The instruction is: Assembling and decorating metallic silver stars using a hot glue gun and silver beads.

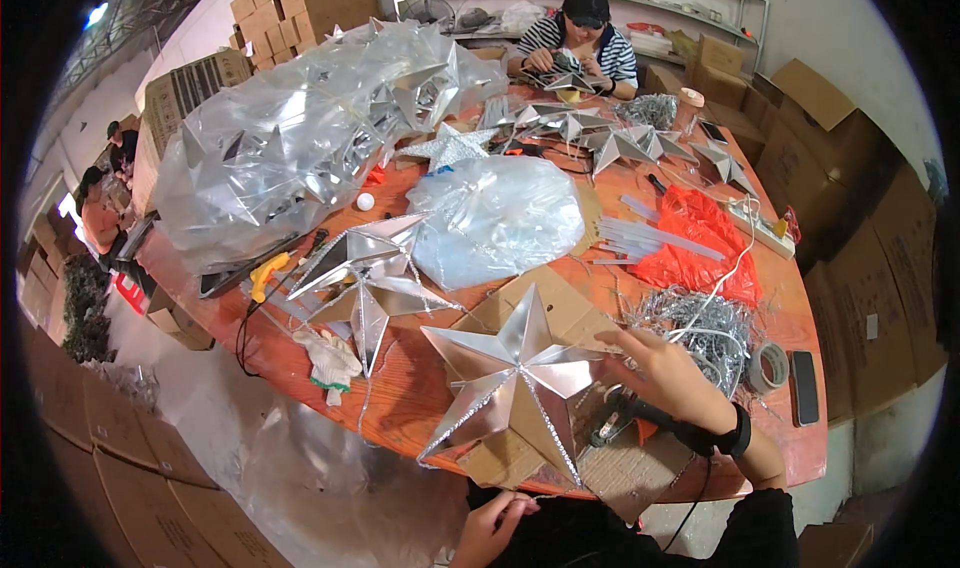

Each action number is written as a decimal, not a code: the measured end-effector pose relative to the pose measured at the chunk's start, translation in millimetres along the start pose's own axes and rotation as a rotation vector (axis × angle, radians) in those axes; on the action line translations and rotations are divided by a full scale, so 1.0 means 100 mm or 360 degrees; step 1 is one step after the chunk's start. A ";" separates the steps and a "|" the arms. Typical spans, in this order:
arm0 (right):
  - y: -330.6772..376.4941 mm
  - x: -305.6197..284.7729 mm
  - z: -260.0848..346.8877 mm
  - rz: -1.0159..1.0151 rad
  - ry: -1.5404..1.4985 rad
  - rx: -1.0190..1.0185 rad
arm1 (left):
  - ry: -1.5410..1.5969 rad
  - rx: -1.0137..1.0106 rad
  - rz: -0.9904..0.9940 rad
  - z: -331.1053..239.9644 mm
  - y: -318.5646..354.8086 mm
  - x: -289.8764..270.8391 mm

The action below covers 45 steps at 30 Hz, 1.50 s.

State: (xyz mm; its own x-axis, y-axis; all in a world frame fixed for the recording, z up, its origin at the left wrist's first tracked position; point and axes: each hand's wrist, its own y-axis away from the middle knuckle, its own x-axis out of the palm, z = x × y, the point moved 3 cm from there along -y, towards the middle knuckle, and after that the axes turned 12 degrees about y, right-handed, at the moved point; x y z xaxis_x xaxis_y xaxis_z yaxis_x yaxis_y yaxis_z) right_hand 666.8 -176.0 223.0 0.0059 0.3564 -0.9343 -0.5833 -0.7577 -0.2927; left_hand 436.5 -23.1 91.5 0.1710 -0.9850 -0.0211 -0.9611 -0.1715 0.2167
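The star [517,370] lies on cardboard [580,313] on the tabletop [405,408], one point toward twelve, at nine o'clock from the nearer right hand [665,373], which curls at its tip, grip unclear; the left hand [490,528], at six, pinches a strand [522,497].

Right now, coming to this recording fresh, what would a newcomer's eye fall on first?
Probably the large shiny silver star over cardboard at the near edge of the orange-red table, with the right hand by its right-hand point and the left hand below it. Next would come the bulging clear bag of silver stars filling the table's far left, then the bright red plastic bag on the right side.
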 end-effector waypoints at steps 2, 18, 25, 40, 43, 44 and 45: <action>0.12 0.02 -0.01 0.0071 -0.0017 -0.0010 | 0.0120 -0.0134 -0.0155 -0.09 0.07 -0.04; 0.96 -0.30 0.47 0.0423 -0.0541 -0.0402 | -0.0237 0.0030 -0.0653 0.22 0.68 -0.37; 1.01 -0.59 0.30 0.0036 -0.0418 -0.0390 | -0.0238 -0.0019 -0.0159 0.20 0.67 -0.13; 0.78 -0.61 -0.15 0.0028 -0.0550 -0.0488 | 0.0223 0.0190 -0.0137 -0.26 0.01 0.31; 0.77 -0.53 -0.30 0.0067 -0.0533 -0.0374 | 0.0352 0.0030 -0.0303 -0.18 -0.08 0.30; 0.76 -0.55 -0.33 0.0070 -0.0513 -0.0331 | 0.0375 -0.0011 -0.0338 -0.13 -0.12 0.31; 0.76 -0.54 -0.37 0.0050 -0.0569 -0.0322 | 0.0398 -0.0053 -0.0380 -0.03 -0.15 0.30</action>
State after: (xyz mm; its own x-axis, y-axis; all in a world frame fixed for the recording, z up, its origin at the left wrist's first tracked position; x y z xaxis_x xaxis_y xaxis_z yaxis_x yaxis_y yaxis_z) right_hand 652.3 -273.4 243.7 -0.3130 0.4719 -0.8242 -0.4071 -0.8507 -0.3325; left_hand 456.5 -49.8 91.0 0.4418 -0.8820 0.1637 -0.8807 -0.3917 0.2663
